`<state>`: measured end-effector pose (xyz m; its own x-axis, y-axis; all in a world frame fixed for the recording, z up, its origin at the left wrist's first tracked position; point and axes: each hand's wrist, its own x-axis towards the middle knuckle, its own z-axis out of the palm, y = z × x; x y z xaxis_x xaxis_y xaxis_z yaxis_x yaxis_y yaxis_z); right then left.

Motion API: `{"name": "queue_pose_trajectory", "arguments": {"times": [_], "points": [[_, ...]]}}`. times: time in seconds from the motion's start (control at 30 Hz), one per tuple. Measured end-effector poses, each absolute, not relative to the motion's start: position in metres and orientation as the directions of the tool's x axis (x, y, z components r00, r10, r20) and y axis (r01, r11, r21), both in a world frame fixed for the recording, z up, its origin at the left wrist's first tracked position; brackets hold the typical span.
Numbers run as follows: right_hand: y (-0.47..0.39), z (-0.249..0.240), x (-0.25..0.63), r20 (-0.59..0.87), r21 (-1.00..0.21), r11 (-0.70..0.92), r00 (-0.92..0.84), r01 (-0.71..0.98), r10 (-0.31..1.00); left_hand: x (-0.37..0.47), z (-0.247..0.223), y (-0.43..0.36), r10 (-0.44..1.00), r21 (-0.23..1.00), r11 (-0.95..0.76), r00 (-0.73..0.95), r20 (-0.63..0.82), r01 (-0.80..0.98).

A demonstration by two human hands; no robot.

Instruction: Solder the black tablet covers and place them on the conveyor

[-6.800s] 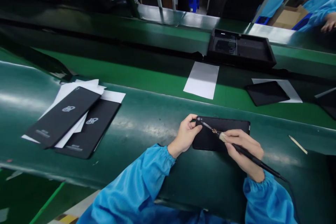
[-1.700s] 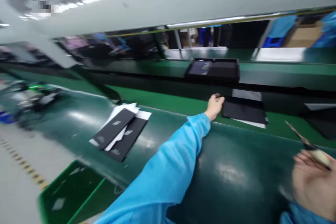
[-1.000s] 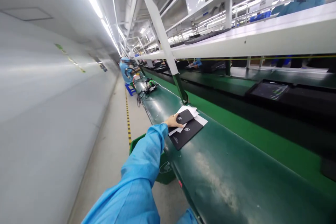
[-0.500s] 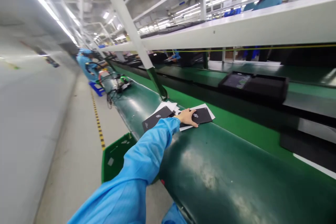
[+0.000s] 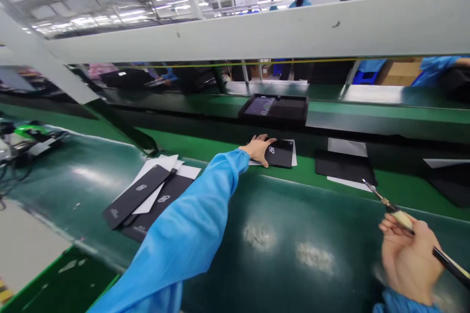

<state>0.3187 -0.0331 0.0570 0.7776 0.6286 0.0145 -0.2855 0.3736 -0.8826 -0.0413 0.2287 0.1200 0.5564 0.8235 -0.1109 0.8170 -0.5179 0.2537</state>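
My left hand spans a flat black panel with a white logo, thumb toward its near edge and fingers toward the far one. White sheet shows from under this panel, which lies on the green conveyor belt. At the lower right, my right hand grips a soldering iron by its cream handle, the thin metal tip pointing up and left. Two similar black panels with white sheets overlap on the green bench, left of my sleeve.
Farther along the belt lie another dark panel on white sheet and one more at the right. Beyond stands a black tray with a lit screen. A slanted post rises at left; a green bin sits below the bench.
The view has swung right, bringing my right hand with the soldering iron into sight. My left hand and the panel have moved from the bench edge onto the belt, away from the other panels.
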Motion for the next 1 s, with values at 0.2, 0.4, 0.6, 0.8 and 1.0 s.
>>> {"name": "queue_pose_trajectory", "arguments": {"times": [0.2,0.4,0.6,0.8,1.0], "points": [[-0.033,0.066,0.309,0.018,-0.873,0.393,0.788,-0.287,0.615,-0.053,0.117,0.154,0.887,0.967,-0.223,0.437,0.149,0.124],[-0.031,0.067,0.304,-0.010,-0.891,0.344,0.771,-0.296,0.637,-0.081,0.090,0.060,0.947,0.849,0.264,0.289,-0.140,-0.457],[-0.028,0.067,0.294,-0.047,-0.917,0.262,0.733,-0.301,0.679,-0.074,0.087,0.043,0.923,0.871,0.381,0.072,-0.378,-0.310],[-0.026,0.061,0.277,-0.087,-0.875,0.212,0.572,-0.435,0.815,-0.012,0.058,0.028,0.909,0.890,0.397,0.231,-0.347,-0.224],[-0.038,0.061,0.251,0.128,-0.940,0.274,0.535,-0.203,0.835,0.022,0.050,0.003,0.898,0.851,0.398,0.335,-0.286,-0.342]]}}
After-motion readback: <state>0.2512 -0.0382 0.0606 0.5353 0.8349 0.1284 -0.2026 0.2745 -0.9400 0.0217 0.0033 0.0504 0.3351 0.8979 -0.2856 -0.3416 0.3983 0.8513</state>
